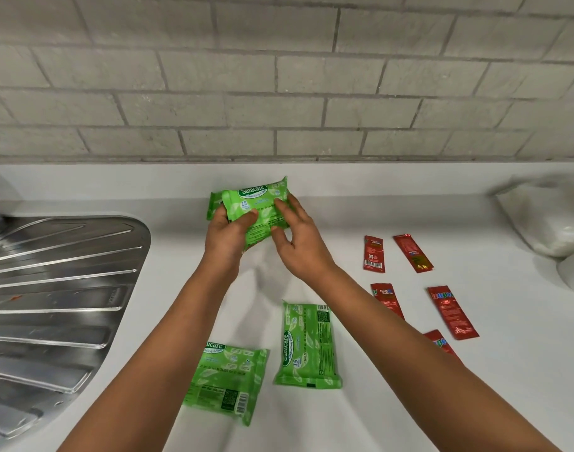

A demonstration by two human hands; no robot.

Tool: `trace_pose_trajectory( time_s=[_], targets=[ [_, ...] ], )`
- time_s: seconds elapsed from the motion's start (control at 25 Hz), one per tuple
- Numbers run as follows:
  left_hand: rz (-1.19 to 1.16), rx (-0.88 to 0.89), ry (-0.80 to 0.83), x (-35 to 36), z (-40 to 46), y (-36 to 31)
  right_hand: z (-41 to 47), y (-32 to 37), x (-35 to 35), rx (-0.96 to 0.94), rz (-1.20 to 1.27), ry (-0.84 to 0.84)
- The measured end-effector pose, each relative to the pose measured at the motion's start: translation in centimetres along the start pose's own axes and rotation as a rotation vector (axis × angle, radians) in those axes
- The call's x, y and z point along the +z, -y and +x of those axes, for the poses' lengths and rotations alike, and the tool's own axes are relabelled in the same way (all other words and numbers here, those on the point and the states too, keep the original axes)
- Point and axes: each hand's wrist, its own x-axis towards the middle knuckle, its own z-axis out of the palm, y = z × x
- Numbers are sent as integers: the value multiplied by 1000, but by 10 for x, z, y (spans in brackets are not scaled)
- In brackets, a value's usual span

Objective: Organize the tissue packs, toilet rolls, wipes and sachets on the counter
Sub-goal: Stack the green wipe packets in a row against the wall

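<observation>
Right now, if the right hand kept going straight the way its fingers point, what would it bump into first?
The right hand already touches the wipes packs that the left hand holds. Past them, probably the tiled wall, though depth is hard to judge.

I stood in a home kitchen. A stainless steel sink drainboard (60, 288) was set into the white counter (344, 203), and grey brick tiles (279, 76) lined the wall behind.
</observation>
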Motion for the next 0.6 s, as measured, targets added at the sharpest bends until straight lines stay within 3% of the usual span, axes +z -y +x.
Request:
trace_pose_trajectory(
  time_s=[0.08,0.2,0.36,0.48,0.6],
  targets=[
    [47,111,-9,6,-4,4,3,6,-1,86,206,24],
    [98,176,40,11,-7,11,7,13,-2,100,308,68],
    [305,312,295,12,-12,21,10,21,-10,76,528,70],
    [514,359,436,7,-11,27,15,16,-15,195,598,-80],
    [671,465,363,2,-7,28,18,10,-20,400,810,-229]
  ],
)
